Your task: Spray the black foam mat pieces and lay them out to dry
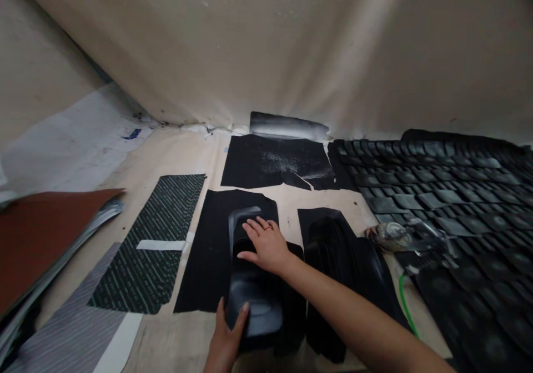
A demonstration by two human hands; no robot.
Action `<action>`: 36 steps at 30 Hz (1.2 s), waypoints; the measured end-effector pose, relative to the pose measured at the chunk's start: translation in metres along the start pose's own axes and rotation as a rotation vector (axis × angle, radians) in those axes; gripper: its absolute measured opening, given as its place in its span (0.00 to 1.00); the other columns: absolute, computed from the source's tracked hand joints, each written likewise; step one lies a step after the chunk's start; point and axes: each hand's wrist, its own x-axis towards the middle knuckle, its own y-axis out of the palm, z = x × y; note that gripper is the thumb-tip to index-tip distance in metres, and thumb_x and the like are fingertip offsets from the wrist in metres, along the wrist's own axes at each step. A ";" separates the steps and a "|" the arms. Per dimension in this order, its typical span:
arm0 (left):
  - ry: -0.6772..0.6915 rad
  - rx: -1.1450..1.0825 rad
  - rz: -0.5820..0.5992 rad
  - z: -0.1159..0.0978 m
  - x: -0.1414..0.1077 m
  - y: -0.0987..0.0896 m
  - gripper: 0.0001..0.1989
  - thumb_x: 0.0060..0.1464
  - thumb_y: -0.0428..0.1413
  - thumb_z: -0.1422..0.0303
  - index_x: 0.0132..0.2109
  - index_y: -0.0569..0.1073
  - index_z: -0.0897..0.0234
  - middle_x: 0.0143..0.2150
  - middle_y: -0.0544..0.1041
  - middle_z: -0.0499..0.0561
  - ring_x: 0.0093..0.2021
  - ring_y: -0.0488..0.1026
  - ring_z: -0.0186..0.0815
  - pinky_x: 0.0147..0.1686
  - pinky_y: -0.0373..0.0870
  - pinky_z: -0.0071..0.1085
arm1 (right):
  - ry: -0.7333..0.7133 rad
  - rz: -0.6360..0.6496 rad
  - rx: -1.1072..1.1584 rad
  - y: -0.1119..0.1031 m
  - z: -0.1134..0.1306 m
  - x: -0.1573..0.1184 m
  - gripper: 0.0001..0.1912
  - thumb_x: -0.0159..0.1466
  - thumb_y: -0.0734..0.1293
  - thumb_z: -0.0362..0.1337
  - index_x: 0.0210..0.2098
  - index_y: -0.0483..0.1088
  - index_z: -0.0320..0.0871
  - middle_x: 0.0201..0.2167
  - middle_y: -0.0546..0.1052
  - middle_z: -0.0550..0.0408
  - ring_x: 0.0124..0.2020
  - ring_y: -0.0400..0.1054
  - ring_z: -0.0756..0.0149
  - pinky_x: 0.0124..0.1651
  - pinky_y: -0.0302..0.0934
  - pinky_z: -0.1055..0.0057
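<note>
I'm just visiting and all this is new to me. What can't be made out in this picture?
From the head view:
The left hand: its fingers are hidden behind the black moulded piece, and its forearm is cut off by the bottom edge.
That piece: its middle is covered by the right hand.
The stack of black moulded pieces: too dark to count.
The crumpled clear plastic bundle: its contents are too blurred to tell.

Above right hand (266,245): strip of tan sheet (283,201) up to black cloth (275,162) | below left hand (225,339): molded mat (254,301) between both hands | right: mat stack (333,262), crumpled plastic (400,237), green cord (403,301), ribbed rubber mat (437,190) | left: patterned cloth (145,245) | far edge: canvas wall (266,45)
</note>
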 end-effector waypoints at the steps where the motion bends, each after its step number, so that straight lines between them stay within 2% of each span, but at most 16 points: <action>1: -0.031 -0.026 0.010 -0.002 0.001 0.001 0.37 0.48 0.49 0.53 0.60 0.51 0.71 0.55 0.65 0.64 0.53 0.65 0.42 0.51 0.63 0.38 | 0.025 0.030 -0.032 0.010 -0.005 0.002 0.40 0.53 0.62 0.59 0.58 0.54 0.43 0.58 0.57 0.44 0.58 0.47 0.45 0.56 0.41 0.50; 4: -0.071 -0.114 0.048 -0.002 0.005 0.000 0.36 0.46 0.50 0.53 0.58 0.55 0.72 0.55 0.66 0.62 0.54 0.64 0.42 0.55 0.58 0.37 | 0.089 0.099 -0.107 0.037 -0.023 0.007 0.44 0.52 0.58 0.64 0.57 0.55 0.38 0.57 0.57 0.37 0.57 0.45 0.39 0.51 0.45 0.46; 7: -0.012 -0.175 0.012 0.008 0.008 0.002 0.32 0.46 0.51 0.54 0.54 0.60 0.70 0.53 0.68 0.59 0.54 0.64 0.42 0.56 0.57 0.39 | 0.102 0.144 -0.144 0.047 -0.034 0.013 0.45 0.52 0.54 0.66 0.57 0.55 0.39 0.57 0.57 0.38 0.57 0.45 0.43 0.52 0.44 0.48; 11: 0.130 -0.200 -0.084 0.024 0.013 0.012 0.28 0.46 0.51 0.56 0.51 0.63 0.69 0.52 0.67 0.58 0.54 0.63 0.43 0.56 0.56 0.42 | 0.097 0.176 -0.145 0.050 -0.039 0.018 0.44 0.52 0.54 0.66 0.57 0.55 0.42 0.56 0.59 0.42 0.56 0.48 0.48 0.52 0.47 0.53; 13: 0.166 -0.204 -0.094 0.026 0.014 0.015 0.27 0.47 0.50 0.57 0.52 0.62 0.69 0.51 0.67 0.58 0.53 0.63 0.43 0.55 0.57 0.43 | 0.095 0.170 -0.134 0.051 -0.040 0.016 0.43 0.52 0.56 0.65 0.57 0.54 0.43 0.57 0.58 0.44 0.56 0.48 0.49 0.53 0.47 0.54; 17: 0.165 -0.173 -0.044 0.019 0.012 0.012 0.28 0.48 0.49 0.56 0.52 0.61 0.70 0.52 0.65 0.59 0.55 0.61 0.43 0.56 0.54 0.43 | 0.099 0.140 -0.096 0.049 -0.042 0.014 0.41 0.52 0.58 0.63 0.57 0.54 0.44 0.57 0.57 0.45 0.57 0.47 0.51 0.54 0.46 0.54; 20: 0.124 -0.129 -0.002 0.012 0.009 0.005 0.31 0.47 0.49 0.54 0.54 0.60 0.70 0.55 0.64 0.59 0.57 0.59 0.43 0.58 0.51 0.42 | 0.115 0.092 -0.053 0.034 -0.044 0.010 0.36 0.55 0.59 0.60 0.57 0.54 0.48 0.58 0.57 0.51 0.58 0.46 0.56 0.57 0.45 0.57; 22: 0.095 -0.094 0.030 0.008 0.008 0.000 0.32 0.47 0.47 0.52 0.54 0.60 0.71 0.56 0.63 0.61 0.58 0.58 0.44 0.59 0.49 0.41 | 0.196 -0.002 -0.034 0.021 -0.049 -0.004 0.31 0.62 0.54 0.54 0.59 0.48 0.47 0.60 0.54 0.52 0.60 0.43 0.61 0.59 0.41 0.60; 25: 0.073 -0.058 0.086 0.006 0.009 -0.004 0.33 0.48 0.45 0.50 0.54 0.59 0.72 0.56 0.62 0.61 0.58 0.58 0.43 0.59 0.48 0.40 | 0.403 -0.149 -0.018 0.010 -0.055 -0.051 0.26 0.66 0.46 0.42 0.61 0.39 0.37 0.61 0.49 0.45 0.61 0.39 0.66 0.61 0.37 0.62; 28: 0.068 -0.018 0.117 0.005 0.009 -0.009 0.34 0.49 0.43 0.50 0.55 0.58 0.71 0.57 0.62 0.61 0.59 0.56 0.43 0.59 0.48 0.39 | 0.524 -0.095 0.028 0.023 -0.052 -0.111 0.32 0.61 0.57 0.39 0.59 0.44 0.27 0.59 0.51 0.37 0.61 0.41 0.61 0.61 0.42 0.65; 30: 0.057 0.014 0.129 0.004 0.010 -0.012 0.34 0.49 0.43 0.50 0.56 0.58 0.71 0.57 0.62 0.61 0.59 0.56 0.43 0.59 0.48 0.40 | 0.562 -0.013 0.068 0.040 -0.044 -0.141 0.38 0.54 0.63 0.38 0.59 0.46 0.25 0.60 0.50 0.35 0.60 0.43 0.57 0.59 0.47 0.65; 33: 0.077 0.062 0.147 0.003 0.010 -0.017 0.32 0.49 0.43 0.50 0.54 0.60 0.69 0.56 0.64 0.60 0.58 0.58 0.43 0.58 0.51 0.40 | 0.645 0.009 0.069 0.060 -0.030 -0.155 0.41 0.52 0.64 0.37 0.59 0.44 0.26 0.60 0.47 0.33 0.60 0.44 0.52 0.57 0.49 0.59; 36: 0.133 0.111 0.171 0.004 0.012 -0.020 0.30 0.48 0.44 0.51 0.52 0.63 0.67 0.55 0.66 0.58 0.56 0.61 0.43 0.56 0.55 0.39 | 0.693 -0.012 0.029 0.058 -0.019 -0.144 0.45 0.48 0.65 0.33 0.60 0.42 0.30 0.61 0.46 0.34 0.59 0.46 0.50 0.55 0.52 0.58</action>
